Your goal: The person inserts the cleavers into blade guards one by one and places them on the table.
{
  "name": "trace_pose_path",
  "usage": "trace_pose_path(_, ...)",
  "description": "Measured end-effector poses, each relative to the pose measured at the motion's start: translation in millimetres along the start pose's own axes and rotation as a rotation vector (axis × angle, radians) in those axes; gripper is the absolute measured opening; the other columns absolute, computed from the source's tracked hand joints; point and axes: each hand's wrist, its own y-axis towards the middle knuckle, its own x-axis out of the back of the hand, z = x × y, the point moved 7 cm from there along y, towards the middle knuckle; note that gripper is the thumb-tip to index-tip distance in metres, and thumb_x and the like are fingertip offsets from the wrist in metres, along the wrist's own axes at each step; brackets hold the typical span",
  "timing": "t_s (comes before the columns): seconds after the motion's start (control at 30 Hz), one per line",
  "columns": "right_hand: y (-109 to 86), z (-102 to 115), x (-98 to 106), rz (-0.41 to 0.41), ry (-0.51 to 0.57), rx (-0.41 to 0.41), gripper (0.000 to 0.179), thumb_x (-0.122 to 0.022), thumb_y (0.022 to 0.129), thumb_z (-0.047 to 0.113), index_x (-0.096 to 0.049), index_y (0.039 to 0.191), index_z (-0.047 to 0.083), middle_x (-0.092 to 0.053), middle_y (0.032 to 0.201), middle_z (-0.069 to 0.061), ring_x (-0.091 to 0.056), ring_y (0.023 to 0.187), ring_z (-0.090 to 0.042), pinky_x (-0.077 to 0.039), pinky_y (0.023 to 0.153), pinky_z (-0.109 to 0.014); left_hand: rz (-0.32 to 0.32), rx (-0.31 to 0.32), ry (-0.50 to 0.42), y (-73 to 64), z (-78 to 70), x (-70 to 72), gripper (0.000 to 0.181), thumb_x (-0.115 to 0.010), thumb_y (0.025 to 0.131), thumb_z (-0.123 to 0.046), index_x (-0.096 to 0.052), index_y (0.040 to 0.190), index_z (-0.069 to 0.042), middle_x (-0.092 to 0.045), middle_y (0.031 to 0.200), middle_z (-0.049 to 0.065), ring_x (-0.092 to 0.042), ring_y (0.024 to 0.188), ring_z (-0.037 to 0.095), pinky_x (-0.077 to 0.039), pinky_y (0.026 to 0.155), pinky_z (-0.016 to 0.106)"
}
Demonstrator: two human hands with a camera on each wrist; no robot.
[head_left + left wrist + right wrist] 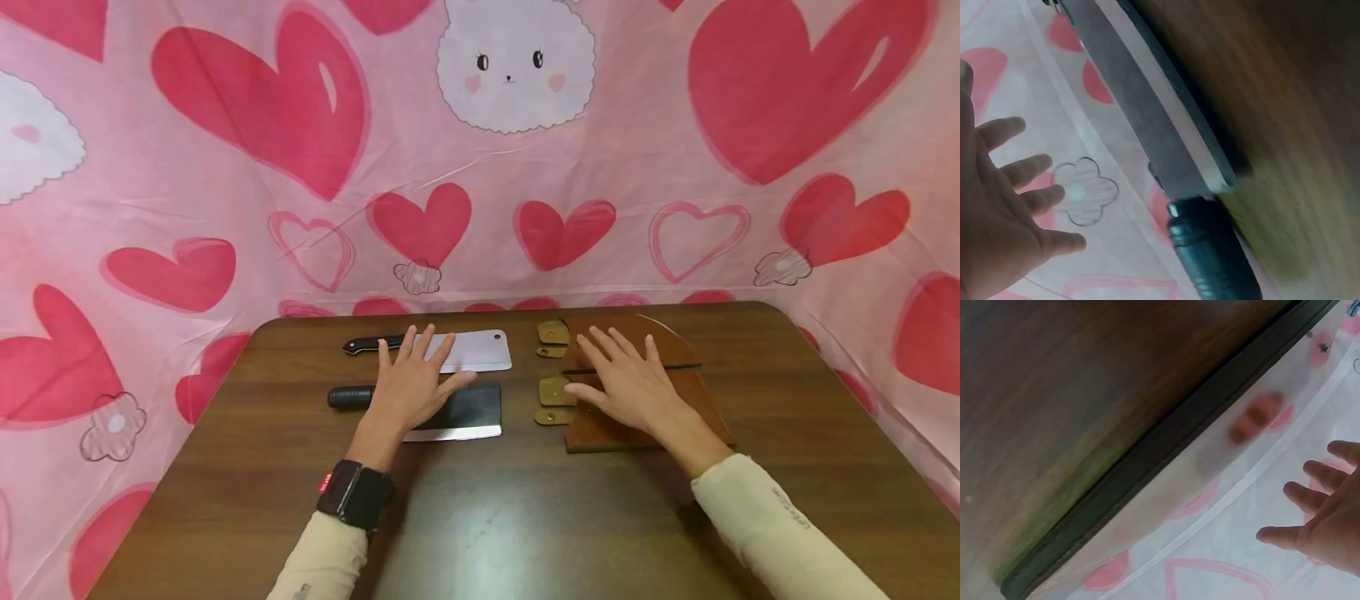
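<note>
Fingers spread, my left hand [411,383] hovers or rests over two cleavers; contact is unclear. The farther cleaver [483,348] has a pale silver blade and a black riveted handle. The nearer cleaver [478,404] has a dark blade with a bright edge and a round black handle [1216,256]. My right hand [630,383], also spread, is over two brown leather sheaths, the far sheath [675,346] and the near sheath [603,433], partly covering both. Olive-tan snap straps [555,392] stick out at their left ends. Neither hand grips anything.
The brown wooden table [480,517] has its far edge against a pink heart-printed cloth [495,175], which also hangs at both sides. A black band [356,493] wraps the left wrist.
</note>
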Motion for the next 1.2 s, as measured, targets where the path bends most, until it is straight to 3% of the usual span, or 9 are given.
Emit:
trace_pose_path(0.17,-3.8,-9.2,-2.6,0.039,0.011,-0.009,0.089,-0.060,0.093,0.066,-0.036,0.158,0.010,-0.031,0.161,-0.018,-0.025,0.147,-0.043,-0.010,0.111,-0.074,0.032,0.000,-0.064,-2.8,11.4,-2.4,0.087,-0.047,0.091,-0.076,-0.043,0.156,-0.019,-0.030,0.163,0.015,-0.014,0.152,0.038,-0.003,0.114,0.070)
trace_pose_path(0.37,-7.8,-17.7,-2.5,0.048,0.022,0.009,0.092,-0.063,0.090,0.067,-0.039,0.156,0.008,-0.041,0.155,-0.019,-0.039,0.139,-0.046,-0.025,0.107,-0.072,0.059,0.001,-0.135,-8.3,25.3,-3.0,0.087,-0.052,0.090,-0.075,-0.044,0.155,-0.018,-0.036,0.160,0.016,-0.018,0.151,0.039,-0.007,0.115,0.069)
trace_pose_path(0.67,-13.6,-30.9,-6.6,0.073,0.075,0.053,0.098,-0.067,0.085,0.071,-0.041,0.154,0.007,-0.041,0.155,-0.021,-0.040,0.137,-0.047,-0.031,0.100,-0.075,0.066,-0.108,-0.350,-10.1,36.4,-7.9,0.078,-0.067,0.093,-0.055,-0.047,0.152,-0.008,-0.042,0.154,0.022,-0.027,0.147,0.043,-0.013,0.117,0.062)
trace_pose_path(0.93,-18.6,-42.8,-9.9,0.102,0.101,0.064,0.104,-0.072,0.078,0.072,-0.043,0.153,0.007,-0.041,0.155,-0.020,-0.040,0.136,-0.048,-0.031,0.098,-0.077,0.145,-0.063,-0.437,-15.2,51.8,-14.2,0.082,-0.065,0.092,-0.060,-0.044,0.154,-0.011,-0.043,0.156,0.016,-0.022,0.149,0.043,-0.015,0.116,0.063)
trace_pose_path(1.0,-19.9,-45.1,-10.0,0.112,0.106,0.062,0.106,-0.073,0.076,0.073,-0.043,0.153,0.007,-0.040,0.155,-0.020,-0.039,0.136,-0.049,-0.031,0.098,-0.077,0.150,-0.066,-0.445,-16.2,54.8,-13.2,0.082,-0.065,0.092,-0.060,-0.043,0.154,-0.011,-0.044,0.155,0.017,-0.028,0.147,0.042,-0.017,0.116,0.063)
trace_pose_path(1.2,-22.6,-48.8,-10.9,0.143,0.125,0.064,0.109,-0.076,0.072,0.073,-0.044,0.152,0.006,-0.040,0.155,-0.021,-0.039,0.136,-0.051,-0.029,0.098,-0.079,0.141,-0.035,-0.513,-17.3,68.2,-12.7,0.076,-0.067,0.093,-0.054,-0.046,0.153,-0.012,-0.060,0.140,0.015,-0.054,0.130,0.037,-0.037,0.107,0.061)
